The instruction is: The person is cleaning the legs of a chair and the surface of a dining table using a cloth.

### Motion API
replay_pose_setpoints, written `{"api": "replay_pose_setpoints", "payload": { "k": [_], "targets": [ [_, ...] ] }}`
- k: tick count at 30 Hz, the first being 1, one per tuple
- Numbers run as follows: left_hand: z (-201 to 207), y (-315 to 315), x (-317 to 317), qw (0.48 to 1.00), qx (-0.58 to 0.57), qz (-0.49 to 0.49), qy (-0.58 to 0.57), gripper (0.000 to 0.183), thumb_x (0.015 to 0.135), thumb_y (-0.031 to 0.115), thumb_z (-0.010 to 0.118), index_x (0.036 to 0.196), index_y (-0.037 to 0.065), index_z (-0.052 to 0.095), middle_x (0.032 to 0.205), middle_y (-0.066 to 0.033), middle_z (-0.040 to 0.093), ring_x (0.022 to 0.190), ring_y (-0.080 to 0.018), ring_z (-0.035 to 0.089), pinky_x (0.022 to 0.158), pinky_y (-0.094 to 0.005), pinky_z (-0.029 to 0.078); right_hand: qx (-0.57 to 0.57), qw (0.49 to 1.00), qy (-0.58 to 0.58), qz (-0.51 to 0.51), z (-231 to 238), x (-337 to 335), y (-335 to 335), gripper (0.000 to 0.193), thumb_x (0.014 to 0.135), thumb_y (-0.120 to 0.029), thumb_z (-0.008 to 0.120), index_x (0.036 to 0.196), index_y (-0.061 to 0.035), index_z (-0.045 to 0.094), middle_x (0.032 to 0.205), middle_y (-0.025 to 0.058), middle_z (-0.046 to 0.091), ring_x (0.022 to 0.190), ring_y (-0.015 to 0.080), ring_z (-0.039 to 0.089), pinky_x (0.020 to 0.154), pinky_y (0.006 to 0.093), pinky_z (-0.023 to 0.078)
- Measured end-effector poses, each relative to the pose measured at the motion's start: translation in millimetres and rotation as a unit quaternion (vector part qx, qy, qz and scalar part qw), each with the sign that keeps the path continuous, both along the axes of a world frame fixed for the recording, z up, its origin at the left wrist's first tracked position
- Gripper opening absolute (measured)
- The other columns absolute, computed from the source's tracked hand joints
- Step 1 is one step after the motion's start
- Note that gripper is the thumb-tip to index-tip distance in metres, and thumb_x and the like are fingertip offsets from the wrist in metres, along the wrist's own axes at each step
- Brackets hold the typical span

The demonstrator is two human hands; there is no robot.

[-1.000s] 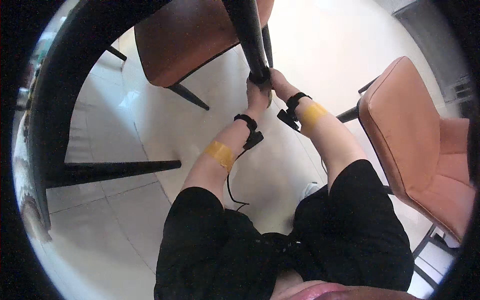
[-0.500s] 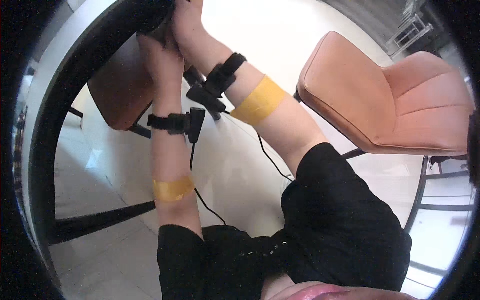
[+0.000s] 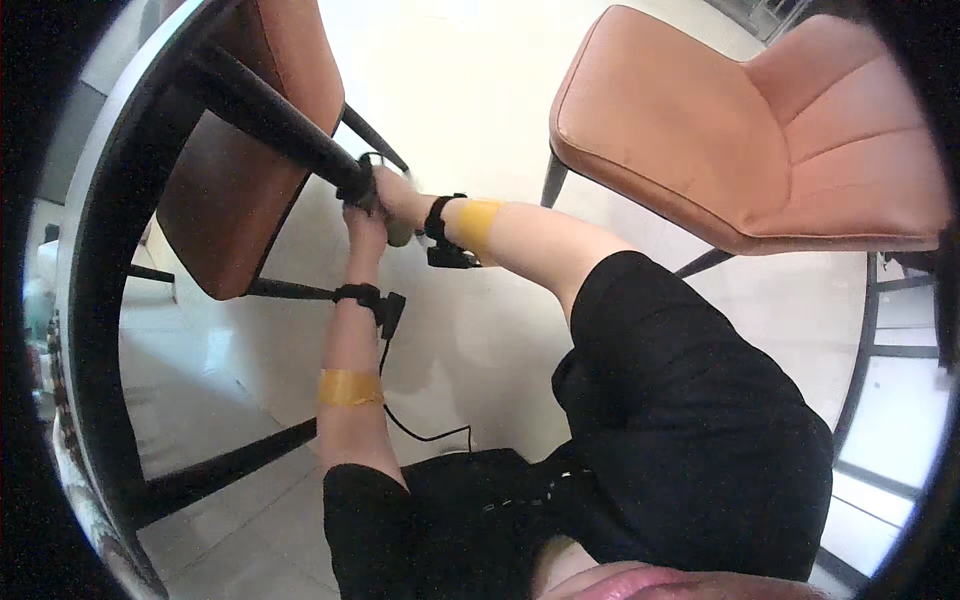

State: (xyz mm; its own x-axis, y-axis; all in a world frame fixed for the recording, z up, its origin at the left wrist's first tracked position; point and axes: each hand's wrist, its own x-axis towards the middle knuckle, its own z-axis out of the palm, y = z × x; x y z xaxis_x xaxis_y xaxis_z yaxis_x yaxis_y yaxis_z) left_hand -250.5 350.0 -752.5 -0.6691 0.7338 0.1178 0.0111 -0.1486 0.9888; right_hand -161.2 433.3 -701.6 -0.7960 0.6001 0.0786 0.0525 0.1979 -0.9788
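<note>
My left hand (image 3: 364,222) and right hand (image 3: 398,200) have dropped from up by the tabletop (image 3: 88,200) to the black table leg's (image 3: 280,125) lower end, so contact's there now; finger closure hidden, can't tell.

A head-worn fisheye camera looks steeply down, close over the black shirt (image 3: 690,400), toward the table leg (image 3: 280,120) and pale floor (image 3: 490,350).

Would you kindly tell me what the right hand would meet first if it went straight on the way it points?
Most likely the dark table leg: the right hand points toward its lower end and looks right beside it, perhaps touching, though depth is hard to judge here.
</note>
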Motion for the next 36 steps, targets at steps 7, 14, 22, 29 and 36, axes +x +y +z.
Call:
{"api": "replay_pose_setpoints", "payload": {
  "k": [7, 14, 22, 29, 36],
  "targets": [
    [61, -5, 10, 0.972, 0.154, 0.113, 0.135, 0.037, 0.094, 0.011, 0.066, 0.124, -0.005, 0.052, 0.117, -0.0148, 0.063, 0.113, -0.0267, 0.060, 0.101, -0.0393, 0.045, -0.411, 0.901, 0.140, 0.018, 97, -10, -40, 0.039, 0.102, -0.028, 0.037, 0.108, -0.0006, 0.063, 0.092, 0.0112, 0.063, 0.087, 0.0225, 0.058, 0.087, 0.0398, 0.047],
    [203, 8, -27, 0.911, 0.073, 0.154, 0.375, 0.044, 0.098, 0.025, 0.064, 0.130, -0.002, 0.048, 0.134, -0.0137, 0.056, 0.122, -0.0260, 0.056, 0.104, -0.0386, 0.043, 0.175, 0.910, 0.363, -0.093, 205, -42, -18, 0.045, 0.108, -0.030, 0.032, 0.130, 0.0026, 0.052, 0.122, 0.0224, 0.059, 0.117, 0.0378, 0.055, 0.101, 0.0440, 0.042],
    [181, 21, -1, 0.914, 0.378, -0.003, -0.147, 0.049, 0.108, 0.047, 0.032, 0.133, 0.009, 0.049, 0.131, -0.0010, 0.053, 0.122, -0.0147, 0.050, 0.108, -0.0330, 0.039, 0.032, 0.948, 0.316, -0.011, 163, -41, -17, 0.048, 0.109, -0.033, 0.031, 0.133, 0.0025, 0.050, 0.133, 0.0248, 0.056, 0.124, 0.0400, 0.053, 0.106, 0.0424, 0.041],
    [80, -6, 44, 0.964, 0.100, 0.183, 0.165, 0.046, 0.092, 0.013, 0.064, 0.130, -0.006, 0.045, 0.128, -0.0210, 0.055, 0.121, -0.0343, 0.053, 0.104, -0.0416, 0.042, -0.102, 0.970, 0.218, 0.018, 39, -16, -24, 0.047, 0.109, -0.031, 0.028, 0.132, 0.0003, 0.055, 0.124, 0.0113, 0.062, 0.111, 0.0185, 0.058, 0.102, 0.0347, 0.044],
    [51, -27, 40, 0.956, -0.093, 0.123, 0.251, 0.043, 0.093, 0.010, 0.060, 0.131, -0.005, 0.047, 0.125, -0.0207, 0.060, 0.116, -0.0346, 0.060, 0.098, -0.0437, 0.047, -0.346, 0.934, 0.089, 0.024, 8, -7, -19, 0.051, 0.109, -0.032, 0.021, 0.128, -0.0001, 0.056, 0.122, 0.0111, 0.063, 0.111, 0.0195, 0.058, 0.100, 0.0361, 0.045]
  ]
}}
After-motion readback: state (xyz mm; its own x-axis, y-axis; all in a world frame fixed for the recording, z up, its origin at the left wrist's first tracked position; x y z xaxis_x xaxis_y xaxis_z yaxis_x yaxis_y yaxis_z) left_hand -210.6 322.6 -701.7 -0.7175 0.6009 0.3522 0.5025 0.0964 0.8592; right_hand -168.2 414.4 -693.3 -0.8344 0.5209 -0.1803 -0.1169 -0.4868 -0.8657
